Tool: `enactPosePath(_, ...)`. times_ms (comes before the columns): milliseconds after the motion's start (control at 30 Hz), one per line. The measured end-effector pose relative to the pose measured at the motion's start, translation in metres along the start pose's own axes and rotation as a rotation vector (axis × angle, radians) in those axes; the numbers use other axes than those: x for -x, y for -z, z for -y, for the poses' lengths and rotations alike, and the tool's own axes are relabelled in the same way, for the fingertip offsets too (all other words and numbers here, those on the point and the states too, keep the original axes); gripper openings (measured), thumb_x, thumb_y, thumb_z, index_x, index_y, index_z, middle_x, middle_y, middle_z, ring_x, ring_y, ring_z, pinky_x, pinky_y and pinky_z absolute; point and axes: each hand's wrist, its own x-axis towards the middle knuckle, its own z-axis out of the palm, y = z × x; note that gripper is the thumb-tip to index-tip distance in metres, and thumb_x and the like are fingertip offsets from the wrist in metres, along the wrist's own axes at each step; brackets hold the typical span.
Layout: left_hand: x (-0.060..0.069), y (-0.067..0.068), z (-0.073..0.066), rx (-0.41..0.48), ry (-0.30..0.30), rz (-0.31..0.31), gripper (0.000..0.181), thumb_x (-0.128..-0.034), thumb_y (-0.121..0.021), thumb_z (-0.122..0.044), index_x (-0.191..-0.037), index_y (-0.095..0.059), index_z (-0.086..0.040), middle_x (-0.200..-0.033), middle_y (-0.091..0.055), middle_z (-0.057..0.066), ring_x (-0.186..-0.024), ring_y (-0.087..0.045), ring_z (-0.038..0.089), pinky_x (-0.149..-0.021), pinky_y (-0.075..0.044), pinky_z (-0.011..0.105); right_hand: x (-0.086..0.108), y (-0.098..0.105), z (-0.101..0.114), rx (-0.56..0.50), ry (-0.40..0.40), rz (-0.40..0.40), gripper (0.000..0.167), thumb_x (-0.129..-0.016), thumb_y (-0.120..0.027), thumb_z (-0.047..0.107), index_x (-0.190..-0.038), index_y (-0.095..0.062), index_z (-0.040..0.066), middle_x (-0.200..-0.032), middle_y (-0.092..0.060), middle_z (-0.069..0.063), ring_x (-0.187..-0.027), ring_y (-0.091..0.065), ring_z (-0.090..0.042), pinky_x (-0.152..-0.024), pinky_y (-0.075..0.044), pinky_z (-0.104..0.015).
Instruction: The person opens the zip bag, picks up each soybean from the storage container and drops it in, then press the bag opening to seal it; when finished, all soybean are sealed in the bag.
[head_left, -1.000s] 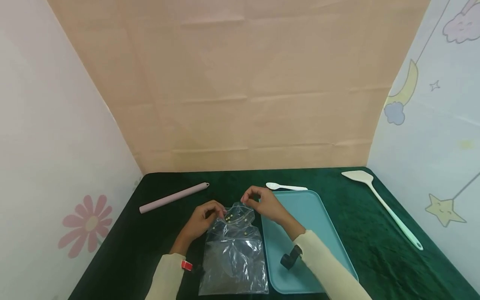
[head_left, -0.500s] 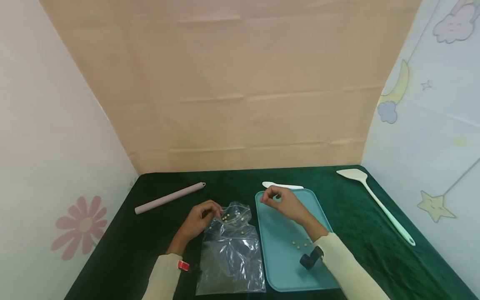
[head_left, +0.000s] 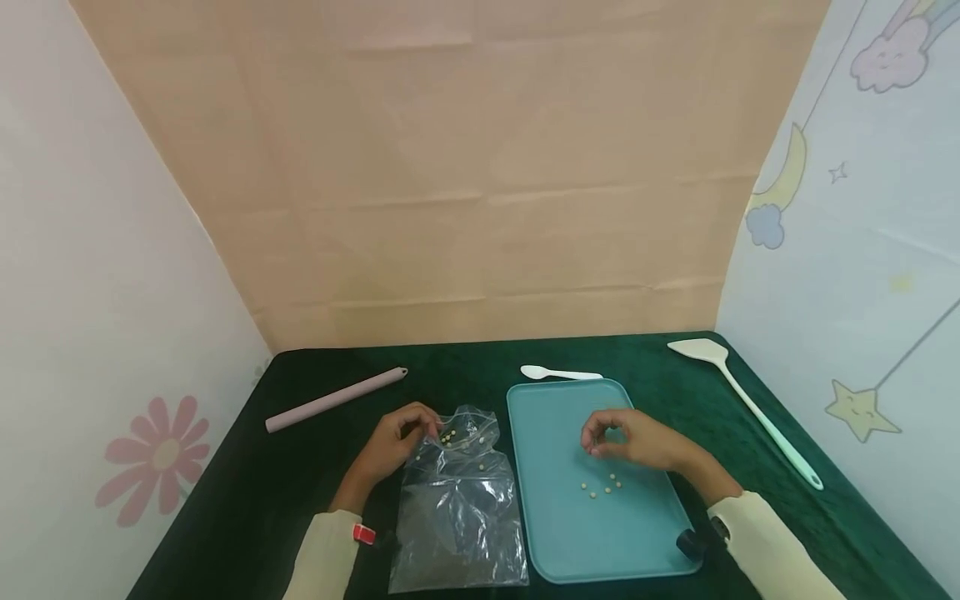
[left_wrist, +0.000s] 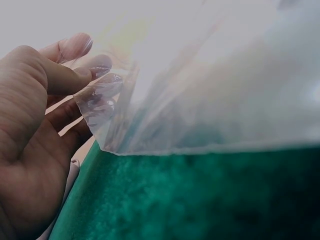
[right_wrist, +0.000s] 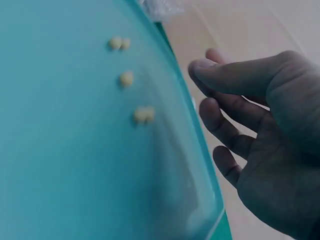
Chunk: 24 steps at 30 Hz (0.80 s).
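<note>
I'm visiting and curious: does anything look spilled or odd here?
Nothing looks damaged or clearly spilled. The yellow soybean-like bits loose on the blue tray might seem stray, but they sit within its rim. The clear plastic bag looks crumpled near its far end, by the left hand.

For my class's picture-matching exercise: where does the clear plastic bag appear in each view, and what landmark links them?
Head: clear plastic bag, bottom, near centre.
Left wrist: across the upper right.
Right wrist: small piece at top edge, near centre.
Shared landmark: green cloth.
</note>
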Motion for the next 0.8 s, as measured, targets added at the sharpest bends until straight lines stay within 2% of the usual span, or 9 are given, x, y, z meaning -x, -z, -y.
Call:
enactPosePath(233, 0.001, 0.000, 0.003, 0.004, 0.009, -0.001, 0.018, -0.0982, -0.056, 0.008, -0.095, -0.068, -0.005, -0.111, -0.066, 0.013, -0.107, -0.062, 0.029, -0.094, -0.049, 0.029, 0.023, 0.000, -0.013, -0.005, -0.035, 0.080, 0.013, -0.093, -0.072, 0.026, -0.104, -0.068, 0.020, -0.099, -0.068, 0.006, -0.096, -0.062, -0.017, -0.084, -0.048, -0.031)
enactPosePath(467, 0.002, -0.001, -0.002, 0.005, 0.039, -0.016, 0.017, -0.1001, -0.057, 0.001, -0.095, -0.069, -0.010, -0.112, -0.066, 0.007, -0.107, -0.062, 0.027, -0.094, -0.049, 0.029, 0.025, -0.001, -0.020, 0.031, -0.066, 0.082, 0.011, -0.093, -0.073, 0.030, -0.101, -0.067, 0.026, -0.098, -0.065, 0.008, -0.095, -0.058, -0.017, -0.080, -0.045, -0.032)
enactPosePath(667, 0.002, -0.001, -0.002, 0.014, 0.045, -0.020, 0.018, -0.0986, -0.057, 0.005, -0.095, -0.068, -0.008, -0.112, -0.066, 0.010, -0.108, -0.062, 0.027, -0.095, -0.048, 0.028, 0.025, -0.002, -0.020, 0.052, -0.064, 0.077, 0.008, -0.093, -0.071, 0.031, -0.099, -0.068, 0.028, -0.095, -0.063, 0.008, -0.091, -0.056, -0.017, -0.076, -0.044, -0.033)
enactPosePath(800, 0.002, -0.001, -0.002, 0.020, 0.050, -0.019, 0.019, -0.0984, -0.056, 0.006, -0.095, -0.068, -0.008, -0.112, -0.065, 0.010, -0.109, -0.061, 0.027, -0.095, -0.048, 0.028, 0.023, -0.001, -0.018, 0.016, -0.056, 0.070, 0.007, -0.094, -0.071, 0.029, -0.099, -0.068, 0.025, -0.095, -0.065, 0.007, -0.091, -0.059, -0.017, -0.077, -0.046, -0.033)
